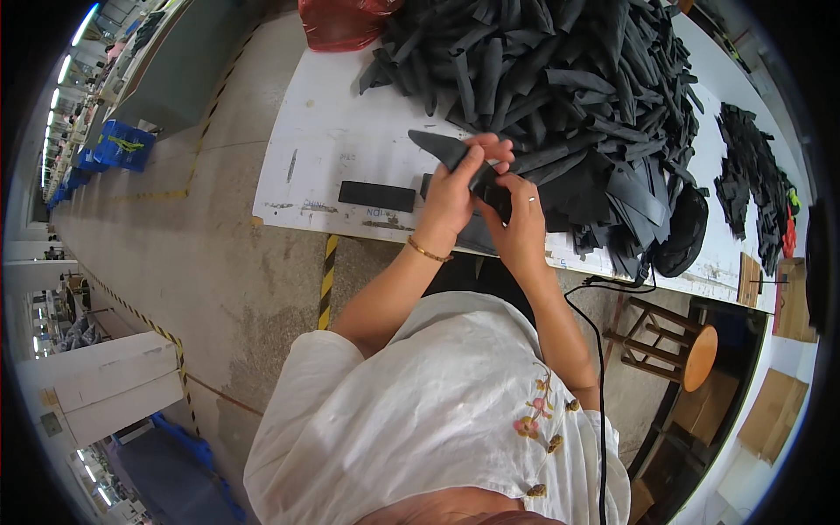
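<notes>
**Dark strip in both hands at the table edge**

While I watch from the head view, both hands meet over the near edge of the white table (324,131). The left hand (451,197) grips a flat, tapered dark strip (442,149), fingers curled over it. The right hand (516,223) pinches the same strip lower down. Judged progress: early. One flat rectangular piece (376,196) lies apart to the left on the table, while the big heap of strips (569,79) behind the hands looks barely reduced. Strips appear matte, limp and thin, fabric or synthetic leather; I cannot tell which. A smaller pile (752,175) sits farther right.
</notes>
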Demonstrator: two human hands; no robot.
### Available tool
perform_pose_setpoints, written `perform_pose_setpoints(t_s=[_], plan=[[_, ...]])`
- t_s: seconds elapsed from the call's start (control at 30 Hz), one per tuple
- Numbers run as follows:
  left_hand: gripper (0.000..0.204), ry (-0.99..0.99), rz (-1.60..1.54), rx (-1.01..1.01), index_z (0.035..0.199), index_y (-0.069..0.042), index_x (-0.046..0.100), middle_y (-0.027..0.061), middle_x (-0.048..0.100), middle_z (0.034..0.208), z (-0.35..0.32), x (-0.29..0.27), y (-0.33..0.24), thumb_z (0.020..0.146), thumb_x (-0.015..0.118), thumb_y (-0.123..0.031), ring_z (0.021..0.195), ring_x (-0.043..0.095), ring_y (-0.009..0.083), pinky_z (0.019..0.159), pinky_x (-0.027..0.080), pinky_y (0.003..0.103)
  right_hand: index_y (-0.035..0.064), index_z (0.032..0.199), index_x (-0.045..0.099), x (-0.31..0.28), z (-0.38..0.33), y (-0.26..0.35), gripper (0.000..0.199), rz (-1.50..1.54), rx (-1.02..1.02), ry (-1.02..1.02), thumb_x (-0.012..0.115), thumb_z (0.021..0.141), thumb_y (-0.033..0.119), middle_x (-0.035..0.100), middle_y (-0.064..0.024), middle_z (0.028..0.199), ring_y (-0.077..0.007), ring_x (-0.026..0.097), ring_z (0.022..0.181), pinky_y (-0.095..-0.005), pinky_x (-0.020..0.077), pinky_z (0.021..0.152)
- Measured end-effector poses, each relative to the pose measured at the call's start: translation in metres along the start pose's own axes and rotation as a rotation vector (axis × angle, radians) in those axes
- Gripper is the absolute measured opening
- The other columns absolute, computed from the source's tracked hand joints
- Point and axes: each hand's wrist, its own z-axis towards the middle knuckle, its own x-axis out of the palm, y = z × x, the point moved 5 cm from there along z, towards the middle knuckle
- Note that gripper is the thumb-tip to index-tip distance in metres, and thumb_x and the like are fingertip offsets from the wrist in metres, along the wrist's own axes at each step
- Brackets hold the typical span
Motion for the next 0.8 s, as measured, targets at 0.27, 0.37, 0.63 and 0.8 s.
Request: perform_pose_setpoints(t_s=[0.27,0.37,0.63,0.8], plan=[[0.024,-0.045,0.040,0.025,0.114,0.001,0.059,0.0186,0.068,0.110,0.005,-0.011,-0.009,0.099,0.055,-0.017,0.112,0.062,0.0263,0.098,0.047,0.040,0.0027,0.100,0.053,-0.004,0.002,-0.002,0.032,-0.062,-0.059,0.076,0.074,0.077,0.000,0.058,-0.0161,0.104,-0.0336,0.061,0.087,-0.0385,0.0509,0.069],[0.024,-0.073,-0.061,-0.002,0.114,0.001,0.059,0.0189,0.067,0.113,-0.003,-0.011,0.000,0.098,0.056,-0.017,0.113,0.062,0.0264,0.094,0.050,0.040,0.0036,0.095,0.055,-0.001,-0.004,-0.008,0.028,0.014,0.059,0.114,0.075,0.075,0.002,0.058,-0.0142,0.103,-0.0352,0.061,0.087,-0.0415,0.0510,0.070],[0.024,-0.215,-0.108,0.021,0.116,-0.002,0.060,0.0142,0.069,0.105,0.002,-0.017,-0.020,0.098,0.058,-0.017,0.108,0.063,0.0252,0.086,0.050,0.037,0.0034,0.091,0.056,-0.002,-0.005,0.001,0.024,0.026,-0.004,0.073,0.075,0.077,0.002,0.060,-0.0148,0.102,-0.0354,0.061,0.086,-0.0405,0.0512,0.069],[0.024,-0.154,-0.159,0.031,0.112,-0.002,0.061,0.0113,0.069,0.094,0.000,-0.005,-0.013,0.098,0.058,-0.021,0.106,0.064,0.0281,0.087,0.051,0.037,0.0029,0.091,0.056,-0.007,0.002,0.003,0.023,0.006,-0.027,0.066,0.074,0.077,0.003,0.059,-0.0156,0.102,-0.0353,0.061,0.086,-0.0403,0.0514,0.070]])
